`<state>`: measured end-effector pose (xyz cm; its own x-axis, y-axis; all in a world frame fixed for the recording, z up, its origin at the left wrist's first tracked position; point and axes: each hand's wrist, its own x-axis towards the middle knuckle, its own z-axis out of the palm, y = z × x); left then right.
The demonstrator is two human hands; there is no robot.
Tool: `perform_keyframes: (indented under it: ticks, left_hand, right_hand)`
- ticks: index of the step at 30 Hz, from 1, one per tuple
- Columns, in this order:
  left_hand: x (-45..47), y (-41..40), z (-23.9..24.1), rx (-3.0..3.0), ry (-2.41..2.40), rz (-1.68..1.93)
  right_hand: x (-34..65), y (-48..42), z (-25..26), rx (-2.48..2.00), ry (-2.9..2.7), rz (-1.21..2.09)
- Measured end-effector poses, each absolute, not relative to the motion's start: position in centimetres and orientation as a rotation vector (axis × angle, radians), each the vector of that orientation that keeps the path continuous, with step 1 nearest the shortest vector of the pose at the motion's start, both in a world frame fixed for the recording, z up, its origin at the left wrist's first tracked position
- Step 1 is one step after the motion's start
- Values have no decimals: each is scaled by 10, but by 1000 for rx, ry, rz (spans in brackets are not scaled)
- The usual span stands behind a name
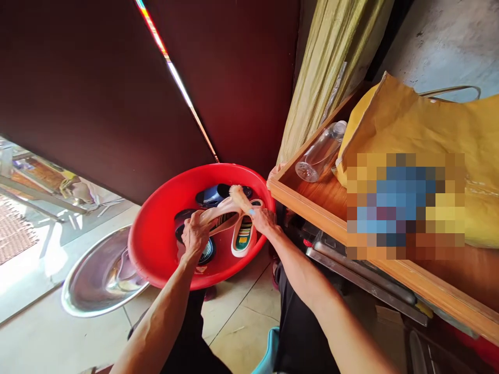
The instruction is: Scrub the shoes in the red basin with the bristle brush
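head view: left hand [195, 234] gripping pale pink slipper [218, 212], right hand [263, 219] closed on bristle brush [239, 197], further slippers [244, 234] lying unhandled in red basin [156, 244].

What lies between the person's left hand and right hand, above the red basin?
In the head view, a pale pink slipper spans the stretch from the left hand towards the right hand, with a scrubbing brush against it, over the red basin.

Head-worn view, close, angled downward (roughly)
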<state>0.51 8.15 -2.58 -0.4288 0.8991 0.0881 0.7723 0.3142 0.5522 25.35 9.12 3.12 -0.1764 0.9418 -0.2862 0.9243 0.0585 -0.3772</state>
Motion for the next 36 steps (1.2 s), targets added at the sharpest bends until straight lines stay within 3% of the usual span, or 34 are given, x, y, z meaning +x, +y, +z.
perform_keyframes:
  ticks: [6, 11, 16, 23, 29, 36]
  left_hand:
    - [4, 75, -17, 1559, 2338, 706]
    - [3, 71, -23, 1684, 2270, 806]
    - [-1, 64, -18, 1637, 2274, 910]
    - [-31, 47, -12, 1391, 2144, 1335]
    - [-35, 42, -31, 1060, 1854, 1729]
    - [-38, 42, -37, 1334, 1883, 1799]
  right_hand:
    - [251, 72, 22, -1606, -2405, 675]
    - [251, 86, 19, -1976, -2221, 708]
    - [235, 73, 14, -1688, -2354, 661]
    - [241, 90, 17, -1960, -2162, 641]
    - [213, 49, -3, -1346, -2358, 404]
    - [213, 43, -52, -900, -2329, 366]
